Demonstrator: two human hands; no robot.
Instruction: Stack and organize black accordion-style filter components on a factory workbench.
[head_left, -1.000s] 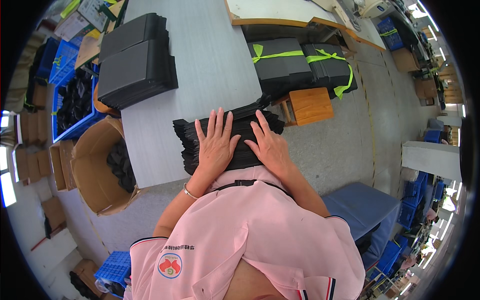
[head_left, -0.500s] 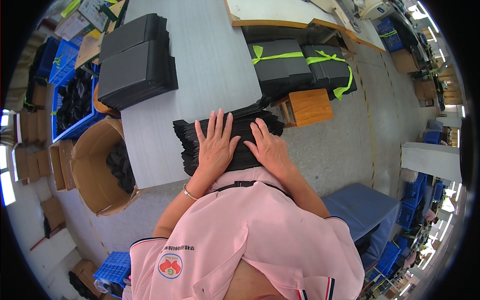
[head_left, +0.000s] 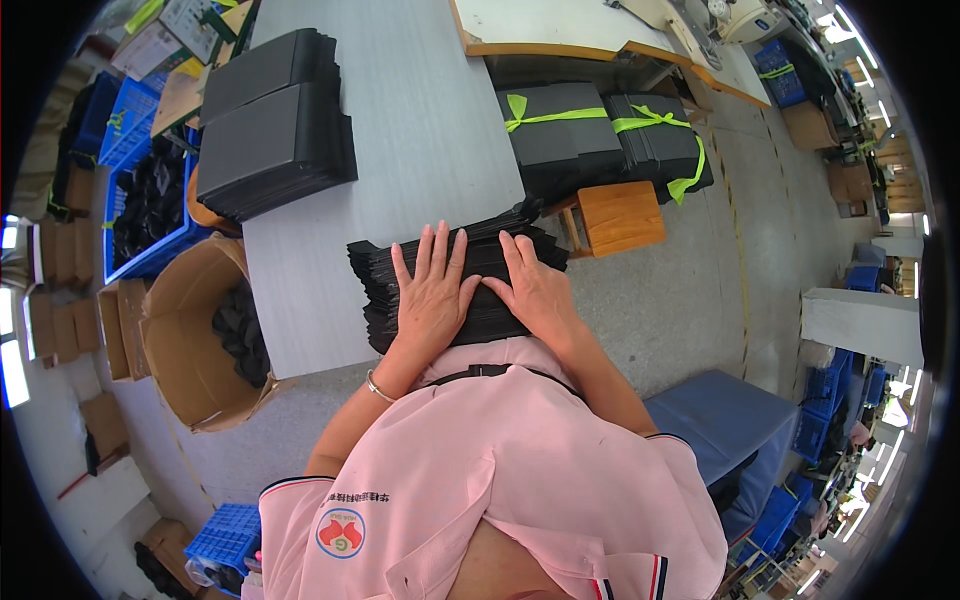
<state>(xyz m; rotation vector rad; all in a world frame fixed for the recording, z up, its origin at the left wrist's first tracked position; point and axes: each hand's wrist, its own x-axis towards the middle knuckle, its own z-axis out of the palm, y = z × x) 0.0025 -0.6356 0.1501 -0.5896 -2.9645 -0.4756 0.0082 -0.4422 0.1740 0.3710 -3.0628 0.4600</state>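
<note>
Close in front of my body, at the table's near edge, lies a stack of thin black sheets (head_left: 480, 250) with uneven, layered edges. My left hand (head_left: 432, 290) rests flat on its left part, fingers spread and pointing away from me. My right hand (head_left: 535, 290) lies on the right part, fingers stretched, its thumb reaching toward the left thumb. Both palms press on the top sheets, and neither hand grips anything. What the sheets are made into cannot be told.
On the grey table (head_left: 420, 120) stands a tall pile of black panels (head_left: 270, 130). Right of it are bundles (head_left: 560, 130) tied with green strips and a wooden stool (head_left: 622, 218). To the left are a cardboard box (head_left: 190, 340) and a blue crate (head_left: 150, 250) with black pieces.
My right hand has shifted very slightly to the left and its thumb has come closer to my left thumb. My left hand stays nearly still on the stack.
</note>
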